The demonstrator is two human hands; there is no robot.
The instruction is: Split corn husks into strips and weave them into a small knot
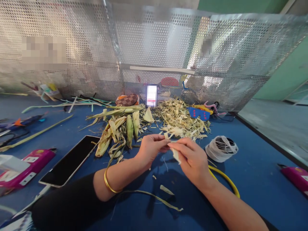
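My left hand point(152, 148) and my right hand point(191, 157) meet at the fingertips over the blue table. Between them is a pale piece of dried corn husk point(176, 156), pinched by both hands; one end hangs below the right fingers and another bit shows above the left ones. Just beyond lie whole husk leaves point(120, 128) and a heap of shredded husk point(179, 118). A spool of white thread point(221, 148) stands to the right of my right hand. Loose husk scraps point(166, 190) and a long thin strip point(154, 195) lie beneath my hands.
A dark-screened tablet point(69, 162) and a magenta power strip point(31, 166) lie at left. A yellow hoop point(227, 179) sits partly under my right forearm. At the back are a lit phone point(151, 95), a checked pouch point(127, 100) and a perforated metal screen point(156, 41). Another power strip point(295, 178) is at right.
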